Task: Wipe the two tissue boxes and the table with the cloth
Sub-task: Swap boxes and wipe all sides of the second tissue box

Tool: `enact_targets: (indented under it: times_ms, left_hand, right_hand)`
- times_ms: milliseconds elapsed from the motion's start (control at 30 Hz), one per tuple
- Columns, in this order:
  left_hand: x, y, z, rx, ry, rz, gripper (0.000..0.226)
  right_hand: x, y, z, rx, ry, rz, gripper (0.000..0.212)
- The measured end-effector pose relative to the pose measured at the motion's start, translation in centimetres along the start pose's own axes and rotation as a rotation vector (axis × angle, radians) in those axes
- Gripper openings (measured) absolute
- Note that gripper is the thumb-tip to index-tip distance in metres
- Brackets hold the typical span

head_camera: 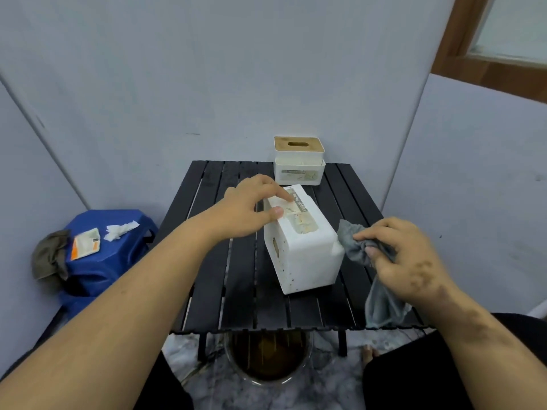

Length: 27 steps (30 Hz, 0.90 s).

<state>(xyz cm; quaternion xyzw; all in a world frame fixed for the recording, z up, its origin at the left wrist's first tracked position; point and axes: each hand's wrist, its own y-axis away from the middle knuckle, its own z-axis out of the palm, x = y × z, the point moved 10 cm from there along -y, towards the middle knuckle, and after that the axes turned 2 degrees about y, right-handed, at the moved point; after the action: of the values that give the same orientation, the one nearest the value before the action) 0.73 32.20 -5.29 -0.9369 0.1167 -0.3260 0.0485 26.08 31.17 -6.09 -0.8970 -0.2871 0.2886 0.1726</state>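
A small black table (225, 261) made of slats stands in a grey corner. A white tissue box (307, 255) lies tipped over in the middle of it, and you can see little dark spots low on its near side. The left hand (248, 208) rests on top of the box, thumb and one finger touching it — the fingers look loose, not squeezing. The right hand (405, 258) holds a bunched grey cloth (352, 241) just beside the box's right edge. A second tissue box (299, 161) with a wooden lid stands at the far edge, not touched. To wipe well, I think the left hand should hold the box steady while the cloth rubs each side — mostly those spots.
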Motion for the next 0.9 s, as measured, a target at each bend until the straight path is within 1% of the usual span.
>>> enact_targets:
  times_ms: [67,167,233,333,433,567,733,900]
  left_hand:
    - [2.0,0.6,-0.2,-0.088,-0.097,0.051,0.046]
    - [5.8,1.3,0.8,-0.302,-0.259,0.156,0.068]
    - [7.5,1.2,1.8,-0.408,-0.399,0.195,0.080]
    - [8.8,0.4,2.9,-0.494,-0.601,0.218,0.092]
    - [9.2,0.0,3.9,-0.570,-0.712,0.238,0.097]
    - [9.5,-0.4,4.6,-0.603,-0.788,0.268,0.096]
    - [9.8,-0.2,4.8,-0.629,-0.830,0.286,0.101]
    - [10.3,-0.4,4.3,-0.567,-0.822,0.361,0.092]
  right_hand:
    - [0.5,-0.1,0.1,0.000,-0.056,0.041,0.032]
    - [1.3,-0.3,0.1,0.003,-0.106,0.110,0.030]
    - [1.6,-0.5,0.1,-0.007,-0.144,0.164,0.028]
    - [1.8,-0.4,0.9,-0.039,-0.221,0.237,0.026]
    - [2.3,0.0,2.0,-0.073,-0.301,0.315,0.025]
    - [2.6,0.7,3.0,-0.129,-0.333,0.379,0.021]
    - [2.9,1.2,3.0,-0.130,-0.332,0.392,0.019]
    - [2.6,1.3,3.0,-0.129,-0.369,0.393,0.019]
